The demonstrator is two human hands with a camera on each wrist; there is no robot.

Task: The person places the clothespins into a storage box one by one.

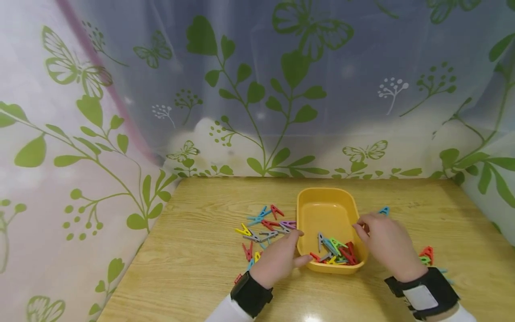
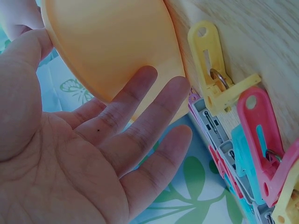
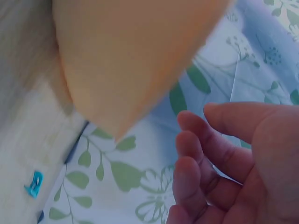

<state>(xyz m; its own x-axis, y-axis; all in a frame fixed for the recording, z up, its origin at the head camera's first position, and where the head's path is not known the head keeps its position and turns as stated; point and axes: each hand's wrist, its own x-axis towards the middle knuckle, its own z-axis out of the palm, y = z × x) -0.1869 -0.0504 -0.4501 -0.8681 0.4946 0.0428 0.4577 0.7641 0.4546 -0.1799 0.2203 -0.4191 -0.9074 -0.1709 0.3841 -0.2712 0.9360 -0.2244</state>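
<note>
A yellow plastic bin (image 1: 324,197) stands on the wooden table, with several colourful clothespins (image 1: 337,248) gathered at its near end. My left hand (image 1: 277,260) is at the bin's near left corner. In the left wrist view, the left hand (image 2: 93,149) has its fingers nearly straight along the bin's outer wall (image 2: 117,42), the thumb at the rim. By the right rim is my right hand (image 1: 388,243). The right wrist view shows the right hand (image 3: 224,163) with loosely bent fingers, nothing between them, apart from the bin wall (image 3: 126,56).
Loose clothespins (image 1: 270,225) lie scattered left of the bin, some partly behind the left hand. A blue clothespin (image 1: 385,210) lies beyond the right hand, and a red clothespin (image 1: 428,254) among others near the right wrist. A leaf-patterned curtain (image 1: 257,112) hangs behind the table (image 1: 193,286).
</note>
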